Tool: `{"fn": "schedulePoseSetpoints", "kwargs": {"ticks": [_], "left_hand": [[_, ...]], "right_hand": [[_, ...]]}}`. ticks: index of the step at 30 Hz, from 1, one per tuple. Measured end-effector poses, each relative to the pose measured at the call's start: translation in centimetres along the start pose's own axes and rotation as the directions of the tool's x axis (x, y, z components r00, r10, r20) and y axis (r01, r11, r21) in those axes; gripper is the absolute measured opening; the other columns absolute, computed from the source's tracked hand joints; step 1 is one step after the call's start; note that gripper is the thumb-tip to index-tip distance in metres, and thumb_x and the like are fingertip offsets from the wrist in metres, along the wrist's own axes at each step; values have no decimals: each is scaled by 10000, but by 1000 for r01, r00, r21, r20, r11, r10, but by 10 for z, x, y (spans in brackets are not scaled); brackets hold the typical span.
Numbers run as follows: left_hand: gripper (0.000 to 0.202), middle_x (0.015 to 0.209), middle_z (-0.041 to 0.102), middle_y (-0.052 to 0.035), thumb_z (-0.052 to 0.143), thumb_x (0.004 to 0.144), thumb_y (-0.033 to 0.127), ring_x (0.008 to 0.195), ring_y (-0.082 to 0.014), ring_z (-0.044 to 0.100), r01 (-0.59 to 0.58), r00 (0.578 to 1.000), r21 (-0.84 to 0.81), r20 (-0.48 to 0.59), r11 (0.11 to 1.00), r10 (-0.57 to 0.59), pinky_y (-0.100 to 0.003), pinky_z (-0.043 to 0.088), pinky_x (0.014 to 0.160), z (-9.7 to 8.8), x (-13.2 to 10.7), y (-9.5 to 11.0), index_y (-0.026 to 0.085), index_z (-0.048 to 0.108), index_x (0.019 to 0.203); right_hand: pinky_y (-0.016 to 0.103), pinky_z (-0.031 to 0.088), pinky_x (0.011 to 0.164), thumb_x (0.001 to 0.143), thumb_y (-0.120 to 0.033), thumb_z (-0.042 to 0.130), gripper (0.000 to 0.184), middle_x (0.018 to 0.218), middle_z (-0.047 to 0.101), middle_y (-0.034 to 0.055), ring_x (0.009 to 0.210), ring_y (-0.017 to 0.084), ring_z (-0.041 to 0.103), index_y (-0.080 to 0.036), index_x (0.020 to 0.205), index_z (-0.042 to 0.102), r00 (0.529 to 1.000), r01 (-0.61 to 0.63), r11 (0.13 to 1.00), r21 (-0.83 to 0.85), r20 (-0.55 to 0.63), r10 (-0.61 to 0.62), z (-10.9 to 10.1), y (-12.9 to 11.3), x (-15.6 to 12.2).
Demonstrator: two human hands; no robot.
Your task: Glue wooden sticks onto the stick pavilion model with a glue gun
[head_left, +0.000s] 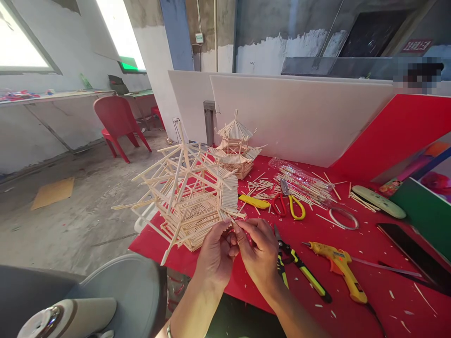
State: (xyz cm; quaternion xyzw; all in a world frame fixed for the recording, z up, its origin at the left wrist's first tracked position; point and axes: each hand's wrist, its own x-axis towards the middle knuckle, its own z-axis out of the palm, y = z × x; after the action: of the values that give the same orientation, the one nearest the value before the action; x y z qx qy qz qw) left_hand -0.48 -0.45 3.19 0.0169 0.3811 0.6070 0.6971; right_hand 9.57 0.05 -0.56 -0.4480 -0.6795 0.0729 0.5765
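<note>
A large unfinished pavilion model of thin wooden sticks (186, 192) stands at the left edge of the red table (352, 253). My left hand (215, 251) and my right hand (259, 251) meet at its lower right side. Both have fingers pinched together around a thin wooden stick (229, 218) that touches the model's roof edge. A smaller finished stick pavilion (235, 145) stands behind it near the white board.
On the table lie a yellow glue gun (340, 267), black-yellow cutters (299, 270), red and yellow scissors (291, 204), a yellow knife (254, 202), a bag of sticks (303, 183), a tape ring (343, 218) and a phone (412, 251). A red chair (118, 124) stands far left.
</note>
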Motion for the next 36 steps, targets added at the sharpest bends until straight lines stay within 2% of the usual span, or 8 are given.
{"fn": "schedulePoseSetpoints", "kwargs": {"ticks": [6,12,16,26,36], "left_hand": [[247,532,545,52,819,590,164,458,-57,446,-12,1000,19,8,1000,12,-165,266,388,1,1,-1,146,600,705],[229,529,551,50,814,583,145,453,-54,439,-17,1000,22,-4,1000,17,-165,249,382,2,1,-1,141,608,684],[224,508,545,43,813,576,146,455,-54,438,-17,1000,26,-8,1000,18,-160,254,382,2,1,-2,141,598,639],[187,520,529,52,768,613,168,433,-55,417,4,1000,-10,-30,1000,-4,-171,250,379,5,1,-1,155,590,669],[182,530,519,55,743,581,121,434,-50,427,-4,998,-9,-70,1000,4,-169,258,385,8,-1,-2,152,571,633]], "right_hand": [[321,528,732,920,-163,597,144,861,668,41,813,167,625,-235,987,701,999,-34,999,37,15,34,1,1,-1],[276,484,682,917,-196,619,46,816,645,15,770,140,596,-214,897,657,995,-100,993,68,25,98,1,-1,0],[277,469,665,933,-216,596,68,805,625,14,757,141,585,-211,878,637,990,-138,987,86,48,134,2,-2,-1],[291,482,671,942,-226,569,87,814,631,25,762,154,600,-212,884,633,988,-149,984,94,49,145,4,-3,-1],[288,487,668,942,-222,550,105,813,632,27,762,156,601,-215,877,633,988,-147,986,82,48,144,4,-5,0]]}}
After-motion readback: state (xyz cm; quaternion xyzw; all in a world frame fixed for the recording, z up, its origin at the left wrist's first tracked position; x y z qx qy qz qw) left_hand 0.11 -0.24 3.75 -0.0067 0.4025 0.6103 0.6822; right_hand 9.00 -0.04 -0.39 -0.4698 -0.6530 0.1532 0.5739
